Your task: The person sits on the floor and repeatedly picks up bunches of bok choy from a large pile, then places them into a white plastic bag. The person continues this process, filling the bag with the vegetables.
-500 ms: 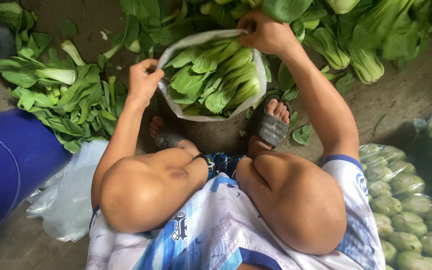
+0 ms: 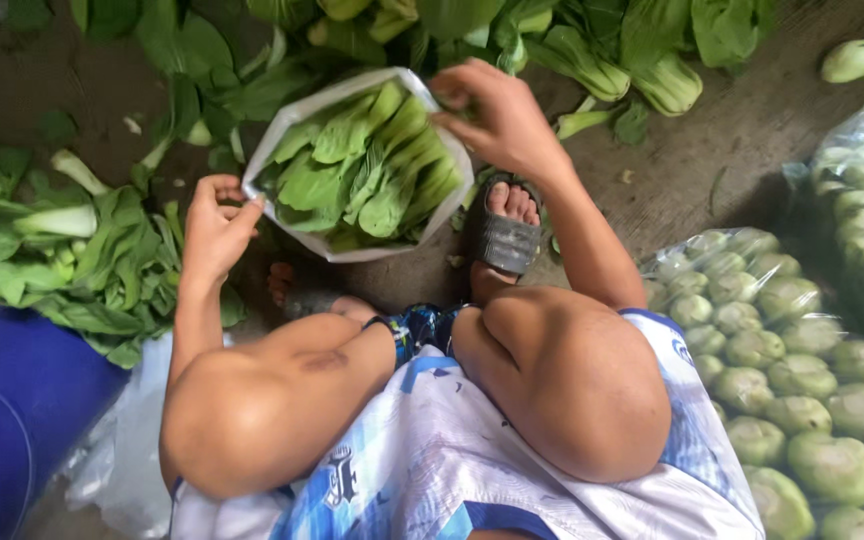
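We crouch on the bare concrete floor (image 2: 692, 170), both hands pinching the rim of a clear plastic bag (image 2: 282, 130) already packed nearly full with green leafy bok choy (image 2: 367, 170): the left hand (image 2: 214, 225) closes on its near-left edge, the right hand (image 2: 497, 120) grips the far-right edge. Filled bags of pale green bok choy heads (image 2: 802, 400) lie stacked at our right, while loose bok choy piles (image 2: 72, 260) to the left and ahead remain unbagged

You see green leaves (image 2: 367, 170) in a clear whitish bag (image 2: 347, 250), a grey sandal (image 2: 504, 240), a solid blue tub (image 2: 12, 410), and white shorts (image 2: 432, 450) patterned with blue patches.
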